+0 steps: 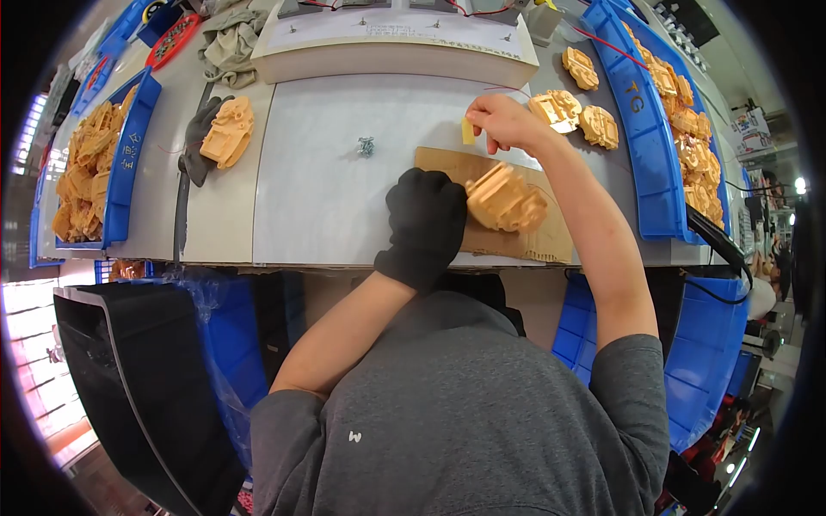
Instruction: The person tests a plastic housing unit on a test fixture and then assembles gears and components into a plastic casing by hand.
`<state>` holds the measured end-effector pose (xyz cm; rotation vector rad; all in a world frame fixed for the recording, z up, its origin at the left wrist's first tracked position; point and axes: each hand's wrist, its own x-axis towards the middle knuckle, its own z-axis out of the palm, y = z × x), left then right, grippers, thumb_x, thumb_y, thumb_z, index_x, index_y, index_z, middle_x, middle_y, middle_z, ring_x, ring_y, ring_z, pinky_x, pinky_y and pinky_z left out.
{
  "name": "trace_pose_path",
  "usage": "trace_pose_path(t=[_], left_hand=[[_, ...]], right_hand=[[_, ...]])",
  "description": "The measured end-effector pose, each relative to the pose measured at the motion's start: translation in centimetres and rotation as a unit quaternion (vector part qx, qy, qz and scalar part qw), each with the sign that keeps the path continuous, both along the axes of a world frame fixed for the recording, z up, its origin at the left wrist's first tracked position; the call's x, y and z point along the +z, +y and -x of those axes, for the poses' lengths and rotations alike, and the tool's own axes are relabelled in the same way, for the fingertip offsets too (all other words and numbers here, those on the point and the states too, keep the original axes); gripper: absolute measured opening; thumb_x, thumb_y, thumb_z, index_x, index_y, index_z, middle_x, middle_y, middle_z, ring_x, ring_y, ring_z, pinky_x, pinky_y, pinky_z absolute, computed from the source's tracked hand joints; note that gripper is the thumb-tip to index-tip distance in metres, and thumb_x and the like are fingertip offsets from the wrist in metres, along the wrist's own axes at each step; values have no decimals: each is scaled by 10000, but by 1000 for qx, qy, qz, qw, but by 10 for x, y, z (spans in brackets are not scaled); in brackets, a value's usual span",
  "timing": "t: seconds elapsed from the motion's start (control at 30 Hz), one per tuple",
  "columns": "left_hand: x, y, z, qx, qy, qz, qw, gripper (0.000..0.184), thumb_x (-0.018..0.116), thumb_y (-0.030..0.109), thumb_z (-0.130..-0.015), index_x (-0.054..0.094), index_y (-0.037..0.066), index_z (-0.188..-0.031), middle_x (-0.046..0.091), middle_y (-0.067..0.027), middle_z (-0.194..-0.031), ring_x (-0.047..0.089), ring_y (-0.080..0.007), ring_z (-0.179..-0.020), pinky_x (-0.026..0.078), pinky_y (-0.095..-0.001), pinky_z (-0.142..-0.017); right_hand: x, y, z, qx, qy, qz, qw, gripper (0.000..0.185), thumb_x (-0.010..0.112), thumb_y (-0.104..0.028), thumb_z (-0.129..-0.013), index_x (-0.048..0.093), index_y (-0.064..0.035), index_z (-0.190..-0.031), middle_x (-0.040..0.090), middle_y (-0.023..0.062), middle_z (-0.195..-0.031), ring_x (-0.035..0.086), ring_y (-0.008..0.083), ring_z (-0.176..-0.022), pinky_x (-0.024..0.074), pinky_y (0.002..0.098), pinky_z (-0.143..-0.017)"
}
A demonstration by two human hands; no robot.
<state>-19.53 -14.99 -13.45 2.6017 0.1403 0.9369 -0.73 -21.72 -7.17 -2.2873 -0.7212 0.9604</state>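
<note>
My left hand (pixel 422 225), in a black glove, is closed on the left side of an orange molded plastic housing (pixel 506 199). The housing sits over a piece of brown cardboard (pixel 551 238); whether it rests on it I cannot tell. Bare and pinched, my right hand (pixel 506 125) is above the housing, beyond the cardboard's far edge. A small yellow strip-like piece (pixel 467 132) shows at its fingertips. Near the right hand lie several similar orange housings (pixel 556 110). A small pile of screws (pixel 366 147) lies on the white work surface (pixel 318 193).
Blue bins of orange housings stand at the left (pixel 129 163) and right (pixel 641 146). A white fixture box (pixel 396 56) spans the back. Another housing (pixel 228 132) lies by a dark glove (pixel 196 142), near a grey cloth (pixel 231 50) and a red tray (pixel 175 40).
</note>
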Motion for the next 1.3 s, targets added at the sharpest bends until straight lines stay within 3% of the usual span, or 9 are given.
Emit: trace_pose_path(t=[0.23,0.47,0.57,0.6,0.7,0.83,1.13,1.23,1.3], left_hand=[[2,-1,-2,17,74,8,997,107,647,143,-726,590,54,-747,566,-85,-755,528,-299,-796,437,-443,-649],[34,-5,-4,-127,96,70,985,848,832,317,-598,425,29,-1284,421,-218,-1304,388,-383,-1226,364,-459,-991],[35,-10,-20,-205,62,78,974,884,833,370,-580,424,72,-1305,399,-221,-1292,411,-399,-1180,422,-481,-930],[32,-10,-21,-218,143,123,958,1000,870,288,-549,348,12,-1356,295,-222,-1427,289,-375,-1332,289,-447,-1080],[11,-11,-24,-238,141,67,959,1091,888,268,-517,286,17,-1391,289,-218,-1432,292,-366,-1332,300,-426,-1080],[12,-15,-20,-191,158,102,964,1192,904,236,-488,197,18,-1423,269,-198,-1454,296,-349,-1335,299,-408,-1087],[0,-13,-21,-187,113,66,974,1106,855,313,-614,180,-8,-1430,283,-235,-1443,348,-342,-1310,315,-404,-1070],[12,-23,-21,-156,145,200,956,1067,849,255,-634,186,-27,-1421,395,-223,-1362,421,-332,-1252,363,-395,-1032],[2,-20,-20,-157,113,174,965,1040,843,233,-644,192,-27,-1413,474,-203,-1280,481,-324,-1189,405,-395,-989]], right_hand=[[7,-57,7,-169,-113,-204,958,197,471,-167,-947,560,3,-986,612,56,-826,620,112,-638,456,230,-497],[-7,-183,18,-298,-310,-207,879,100,510,-82,-924,572,-5,-935,630,87,-768,636,149,-637,483,290,-565],[-21,-232,24,-250,-474,-167,828,94,528,-88,-915,570,-4,-928,616,120,-754,632,202,-640,481,308,-580],[-26,-244,28,-256,-491,-163,817,47,556,-49,-879,572,-20,-912,609,130,-787,625,250,-691,489,328,-604],[-32,-272,44,-183,-657,-121,721,60,575,-2,-841,568,-38,-889,614,107,-834,624,255,-745,500,343,-630],[-50,-306,69,-139,-706,-106,686,147,621,27,-762,565,-49,-875,615,77,-874,626,270,-794,515,336,-663],[-68,-322,107,-76,-611,-57,786,161,620,9,-750,620,-45,-901,636,74,-1030,601,270,-972,464,371,-825],[-53,-319,110,-142,-512,-85,843,224,599,21,-775,639,-22,-992,628,135,-1067,584,311,-998,438,380,-869],[-37,-304,113,-163,-559,-50,811,289,590,29,-782,629,-14,-1065,624,161,-1058,568,334,-1010,422,387,-893]])
